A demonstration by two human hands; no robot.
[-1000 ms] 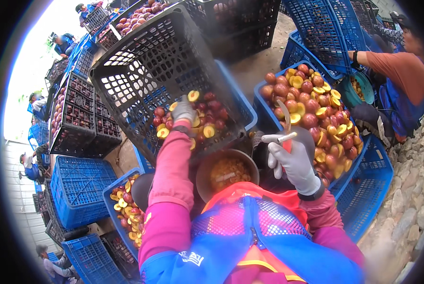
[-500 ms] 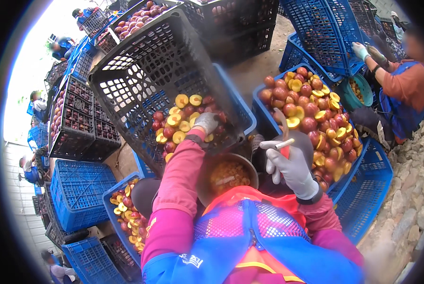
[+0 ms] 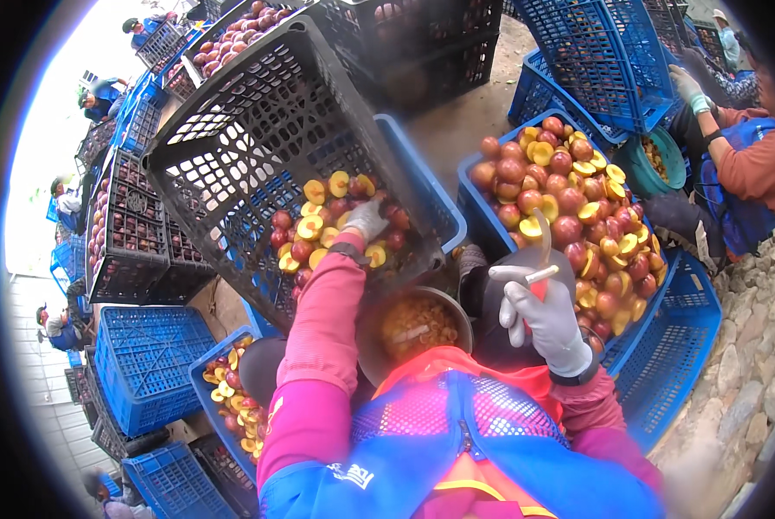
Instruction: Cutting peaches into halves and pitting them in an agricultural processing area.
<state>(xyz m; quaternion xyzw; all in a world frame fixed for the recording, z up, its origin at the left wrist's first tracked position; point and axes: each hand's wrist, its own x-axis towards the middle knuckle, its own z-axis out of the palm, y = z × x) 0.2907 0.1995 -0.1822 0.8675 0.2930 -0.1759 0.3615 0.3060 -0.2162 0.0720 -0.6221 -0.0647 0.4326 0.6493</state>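
Observation:
My left hand [image 3: 366, 220], in a grey-white glove, reaches into a tilted black crate [image 3: 223, 121] and rests on halved and whole plums [image 3: 311, 227] in its lower end. Its fingertips are partly hidden among the fruit. In my gloved right hand [image 3: 546, 322] a small curved knife [image 3: 545, 246] with a red handle is gripped, its blade pointing up. A short white stick [image 3: 541, 274] juts out by the fingers of the same hand. Between my knees stands a metal pot [image 3: 463, 325] of small brownish pieces in liquid, too blurred to name.
At right, a blue crate [image 3: 467, 189] is heaped with plums, many halved. Another blue crate [image 3: 199, 374] of cut plums is at lower left. Stacked black crates [image 3: 137, 251] stand behind. A co-worker [image 3: 755, 164] sits at far right beside a green bucket [image 3: 638, 166]; a stone wall [image 3: 742, 381] curves below.
My left hand has shifted slightly left and up over the plums. My right hand keeps the knife, which has moved a little right. The co-worker's gloved hand has moved right.

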